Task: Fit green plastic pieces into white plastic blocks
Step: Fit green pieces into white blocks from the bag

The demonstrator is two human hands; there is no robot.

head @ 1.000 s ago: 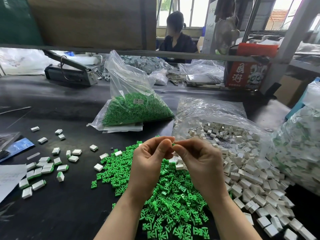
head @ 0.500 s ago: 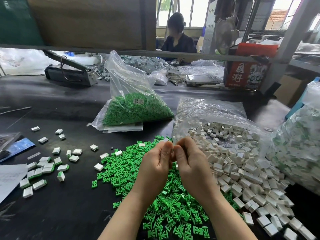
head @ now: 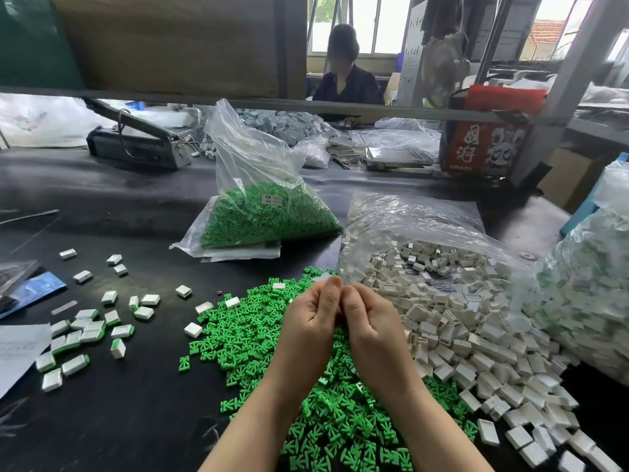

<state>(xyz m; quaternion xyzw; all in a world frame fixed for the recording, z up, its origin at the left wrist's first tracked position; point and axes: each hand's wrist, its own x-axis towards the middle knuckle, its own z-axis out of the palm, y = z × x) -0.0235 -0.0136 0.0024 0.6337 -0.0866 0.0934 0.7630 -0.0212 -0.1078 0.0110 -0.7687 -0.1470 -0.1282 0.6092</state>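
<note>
1. I have my left hand and right hand pressed together knuckle to knuckle above the loose green pieces. Both sets of fingers are curled inward and the thumbs meet at the top.
2. Whatever sits between the fingertips is hidden. I judge a white block and a green piece are being squeezed together there, but I cannot tell what either hand actually holds.
3. I judge the hands meet like this so that both thumbs can push from opposite sides, which a snap fit would need.
4. Directly under the grip and toward me lies the green heap: small, glossy, forked shapes, tangled and loose.
5. Just right of the grip, white blocks spill from an open clear bag. They are smooth, hard-edged rectangles with a hollow face.
6. Both supplies lie within a short reach of the hands, I judge to make picking up quick.
7. Well to the left of the grip, finished blocks showing green edges lie scattered on the black matte table.
8. Beyond the grip stands a crinkled bag of green pieces.
</note>
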